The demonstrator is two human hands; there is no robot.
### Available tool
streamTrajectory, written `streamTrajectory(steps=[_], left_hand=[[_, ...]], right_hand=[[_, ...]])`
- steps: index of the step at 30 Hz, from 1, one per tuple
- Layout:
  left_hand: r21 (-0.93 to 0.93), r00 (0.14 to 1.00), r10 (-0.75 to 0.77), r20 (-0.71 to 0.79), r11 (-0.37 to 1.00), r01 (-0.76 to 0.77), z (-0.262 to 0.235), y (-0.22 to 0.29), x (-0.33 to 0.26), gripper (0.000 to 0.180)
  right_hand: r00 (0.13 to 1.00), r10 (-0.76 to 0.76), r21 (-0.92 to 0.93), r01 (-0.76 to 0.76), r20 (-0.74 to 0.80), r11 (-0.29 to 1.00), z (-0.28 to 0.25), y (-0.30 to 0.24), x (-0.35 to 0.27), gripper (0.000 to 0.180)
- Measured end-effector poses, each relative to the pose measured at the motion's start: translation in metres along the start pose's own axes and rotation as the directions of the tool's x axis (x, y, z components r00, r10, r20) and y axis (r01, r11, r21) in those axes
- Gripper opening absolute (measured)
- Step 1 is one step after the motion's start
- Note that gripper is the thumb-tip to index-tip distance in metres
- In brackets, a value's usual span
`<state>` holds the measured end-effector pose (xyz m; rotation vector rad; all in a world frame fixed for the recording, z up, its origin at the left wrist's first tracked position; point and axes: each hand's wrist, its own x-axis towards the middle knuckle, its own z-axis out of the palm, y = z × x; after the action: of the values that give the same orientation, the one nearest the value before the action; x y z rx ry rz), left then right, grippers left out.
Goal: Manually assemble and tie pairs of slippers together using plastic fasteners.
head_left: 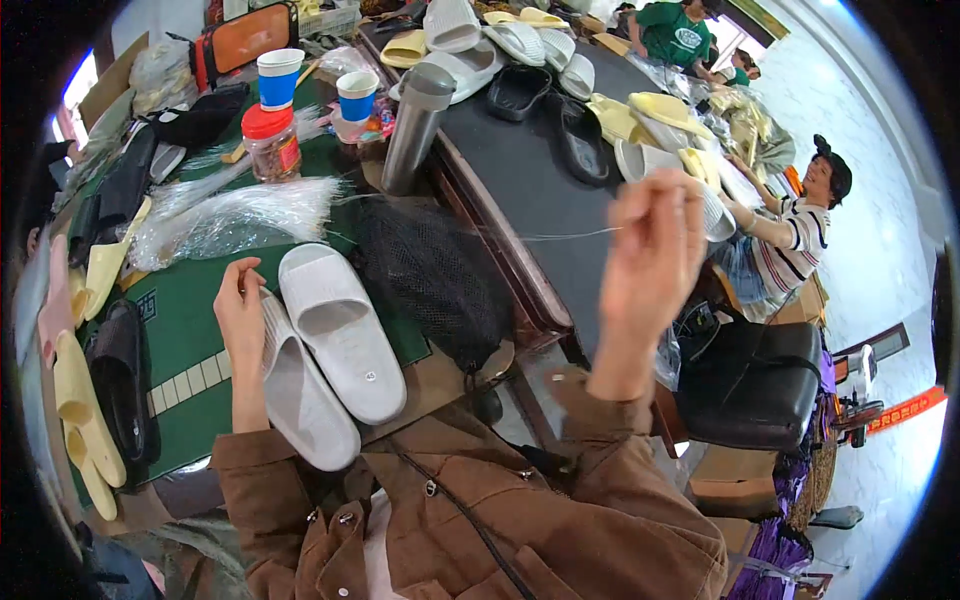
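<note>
While a pair of pale grey slippers (pixel 350 355) lies on a green mat (pixel 200 432), a clear strand (pixel 570 236) reaches a raised right hand (pixel 655 255)

The slippers sit side by side before the wearer's chest, toes pointing away, heels at the table's near edge; the left one seems tipped partly onto its side. They look like moulded foam, so probably light, springy and hard to damage; the broad strap or the sole's edge should give a safe hold. The strand is hair-thin, likely slick and easily dropped.

The left hand (pixel 240 305) rests along the left slipper's outer side, fingers curled; whether it grips, I cannot tell. The right hand, blurred, is up over the dark table (pixel 500 190), wrist upright, fingertips drawn narrow, apparently pinching the strand. Beyond the slippers lie a clear bundle (pixel 240 228) and a black mesh bag (pixel 430 275).
</note>
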<state>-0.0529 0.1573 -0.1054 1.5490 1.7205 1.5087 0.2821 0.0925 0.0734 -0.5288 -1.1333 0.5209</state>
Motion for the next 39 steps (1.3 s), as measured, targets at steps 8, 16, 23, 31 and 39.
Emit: streamTrajectory(steps=[8, 16, 23, 31, 39], left_hand=[[0.035, 0.999, 0.01, 0.052, 0.999, -0.012, -0.001, -0.003, -0.001, 0.016], [0.039, 0.997, -0.009, 0.076, 0.999, 0.006, 0.001, -0.006, 0.0, 0.016], [0.042, 0.996, 0.035, 0.077, 0.998, -0.038, 0.004, -0.004, 0.001, 0.015], [0.032, 0.998, 0.016, 0.067, 0.999, -0.019, 0.003, -0.009, 0.0, 0.015], [-0.012, 0.998, -0.015, 0.065, 1.0, 0.015, 0.001, -0.01, 0.0, 0.015]], right_hand=[[0.784, -0.385, -0.788, -0.205, -0.487, 0.581, -0.285, 0.039, 0.03, 0.057], [0.88, 0.093, -0.729, -0.442, -0.466, 0.523, -0.353, 0.032, 0.036, 0.07], [0.879, 0.341, -0.748, -0.466, -0.332, 0.473, -0.328, 0.015, 0.042, 0.032], [0.833, 0.546, -0.677, -0.453, -0.091, 0.58, -0.147, -0.019, 0.026, 0.032], [0.846, 0.532, -0.665, -0.42, -0.04, 0.618, -0.099, -0.024, 0.063, 0.037]])
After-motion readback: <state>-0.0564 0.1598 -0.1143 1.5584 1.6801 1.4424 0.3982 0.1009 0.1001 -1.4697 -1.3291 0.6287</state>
